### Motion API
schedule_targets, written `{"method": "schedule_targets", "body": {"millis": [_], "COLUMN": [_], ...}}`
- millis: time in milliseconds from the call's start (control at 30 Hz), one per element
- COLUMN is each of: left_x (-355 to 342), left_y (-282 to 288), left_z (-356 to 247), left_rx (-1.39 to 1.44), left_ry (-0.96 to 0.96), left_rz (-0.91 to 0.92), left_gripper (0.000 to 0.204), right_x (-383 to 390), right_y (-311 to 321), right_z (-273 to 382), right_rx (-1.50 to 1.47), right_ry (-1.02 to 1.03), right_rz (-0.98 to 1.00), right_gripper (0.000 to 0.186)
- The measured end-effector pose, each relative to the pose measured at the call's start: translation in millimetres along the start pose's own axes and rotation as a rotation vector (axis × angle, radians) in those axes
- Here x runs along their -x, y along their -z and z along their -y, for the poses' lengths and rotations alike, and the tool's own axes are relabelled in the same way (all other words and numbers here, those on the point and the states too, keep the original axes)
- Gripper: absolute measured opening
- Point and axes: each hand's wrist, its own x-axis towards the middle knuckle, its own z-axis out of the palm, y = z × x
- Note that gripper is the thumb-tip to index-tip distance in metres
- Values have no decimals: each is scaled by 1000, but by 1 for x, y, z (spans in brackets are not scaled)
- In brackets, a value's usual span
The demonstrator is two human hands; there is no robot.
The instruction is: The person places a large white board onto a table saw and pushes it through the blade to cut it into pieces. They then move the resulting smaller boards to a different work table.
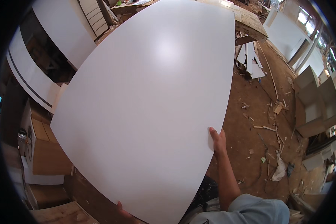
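Note:
A large white board (149, 97) fills the middle of the head view, stretching away from my body. My right hand (218, 138) is closed on its right edge, thumb resting on the top face and the other fingers hidden underneath. At the lower left edge, my left hand (123, 209) grips the same board; only a fingertip and part of the hand show. The far right corner of the board reaches over or beside a wooden bench top (252, 20).
White panels (61, 22) lean at the upper left and upper right (283, 31). Wooden boxes (43, 153) sit at the left, open carcasses (311, 100) at the right. White offcuts (252, 63), wood strips and a crumpled bag (278, 168) litter the brown floor (250, 123).

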Motion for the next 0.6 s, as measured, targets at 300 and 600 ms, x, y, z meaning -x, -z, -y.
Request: {"method": "schedule_targets", "body": {"millis": [300,600], "left_x": [-22,-30], "left_y": [-40,-47], "left_z": [-4,-9], "left_rx": [-8,-22], "left_ry": [-21,-27], "left_rz": [-74,-96], "left_gripper": [79,78], "right_x": [-13,-16], "right_y": [-20,-26], "right_z": [-1,-11], "right_rx": [7,-4], "right_ry": [-26,-69], "right_rz": [-19,-38], "right_gripper": [52,54]}}
